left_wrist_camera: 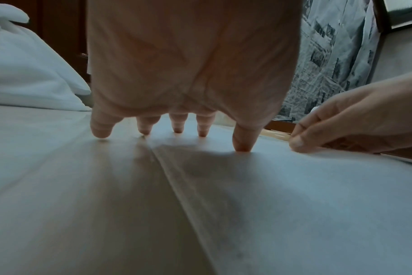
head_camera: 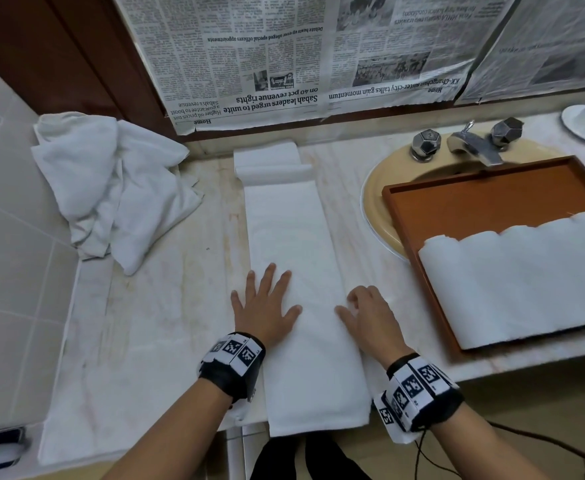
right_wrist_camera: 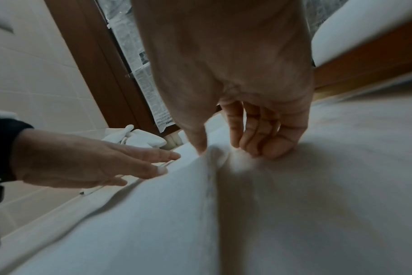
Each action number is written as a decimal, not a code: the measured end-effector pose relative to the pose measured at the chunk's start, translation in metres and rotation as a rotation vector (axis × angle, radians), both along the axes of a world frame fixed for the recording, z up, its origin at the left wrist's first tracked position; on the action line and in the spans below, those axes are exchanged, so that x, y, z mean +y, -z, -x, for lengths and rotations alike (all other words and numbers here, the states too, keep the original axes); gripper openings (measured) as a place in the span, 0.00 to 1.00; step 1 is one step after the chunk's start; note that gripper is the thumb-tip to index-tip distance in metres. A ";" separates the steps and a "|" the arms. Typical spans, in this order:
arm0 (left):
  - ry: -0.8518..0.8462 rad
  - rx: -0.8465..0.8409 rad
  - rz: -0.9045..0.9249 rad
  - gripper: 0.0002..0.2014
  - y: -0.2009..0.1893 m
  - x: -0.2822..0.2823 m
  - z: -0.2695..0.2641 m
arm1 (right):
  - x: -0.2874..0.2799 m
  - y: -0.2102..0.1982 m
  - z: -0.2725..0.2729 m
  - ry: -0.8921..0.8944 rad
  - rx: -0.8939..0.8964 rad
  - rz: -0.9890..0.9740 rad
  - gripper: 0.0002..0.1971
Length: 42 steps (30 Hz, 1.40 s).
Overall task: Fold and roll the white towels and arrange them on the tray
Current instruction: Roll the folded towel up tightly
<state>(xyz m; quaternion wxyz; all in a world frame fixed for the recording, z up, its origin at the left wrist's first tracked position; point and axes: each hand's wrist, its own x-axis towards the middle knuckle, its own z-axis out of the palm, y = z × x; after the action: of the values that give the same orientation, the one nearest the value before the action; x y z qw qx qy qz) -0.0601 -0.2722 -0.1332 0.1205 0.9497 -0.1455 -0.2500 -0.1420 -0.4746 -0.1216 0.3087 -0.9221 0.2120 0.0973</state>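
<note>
L hand (left_wrist_camera: pixel 191 74) flat on towel (left_wrist_camera: pixel 294 195), R hand (left_wrist_camera: pixel 355 119) at edge.

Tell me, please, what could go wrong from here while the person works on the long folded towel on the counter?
The folded towel hangs over the counter's near edge, so it might slide off. The right hand bunches the towel's right edge while the left hand presses flat, so the fold may wrinkle. The tray sits partly over the sink, so it could tip when loaded.
</note>
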 end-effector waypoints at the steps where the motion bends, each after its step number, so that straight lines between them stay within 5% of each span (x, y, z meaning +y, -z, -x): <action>1: 0.003 -0.001 -0.003 0.36 0.001 0.001 0.000 | -0.001 0.001 -0.002 -0.026 0.015 0.075 0.12; 4: -0.005 -0.018 0.015 0.36 0.001 0.006 -0.001 | 0.000 0.002 -0.009 -0.081 -0.089 0.308 0.11; 7: -0.016 -0.046 0.047 0.30 0.001 0.004 -0.001 | 0.016 0.006 -0.019 -0.238 -0.313 0.302 0.15; 13: -0.011 -0.115 0.025 0.26 0.013 -0.006 0.010 | 0.040 0.030 -0.034 -0.577 -0.096 0.301 0.32; 24: -0.146 -0.084 -0.023 0.27 0.015 0.043 -0.001 | -0.008 0.034 -0.020 -0.280 -0.061 0.379 0.34; 27: -0.080 -0.079 0.004 0.27 0.010 0.038 0.015 | 0.012 0.033 -0.008 -0.399 -0.203 0.368 0.29; 30: 0.006 -0.094 -0.013 0.29 0.014 0.025 0.030 | 0.033 0.040 -0.005 -0.521 -0.123 0.331 0.31; 37: -0.082 -0.089 -0.031 0.28 0.017 0.039 0.025 | 0.010 0.041 -0.007 -0.402 0.012 0.347 0.35; 42: -0.094 -0.088 0.036 0.27 0.006 0.035 0.026 | 0.015 0.034 0.001 -0.427 -0.082 0.364 0.33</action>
<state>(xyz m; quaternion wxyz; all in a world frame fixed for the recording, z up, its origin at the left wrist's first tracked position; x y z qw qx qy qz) -0.0859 -0.2371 -0.1397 0.1425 0.9631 -0.1105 -0.1996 -0.1426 -0.4593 -0.1559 0.1189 -0.9893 0.0142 0.0829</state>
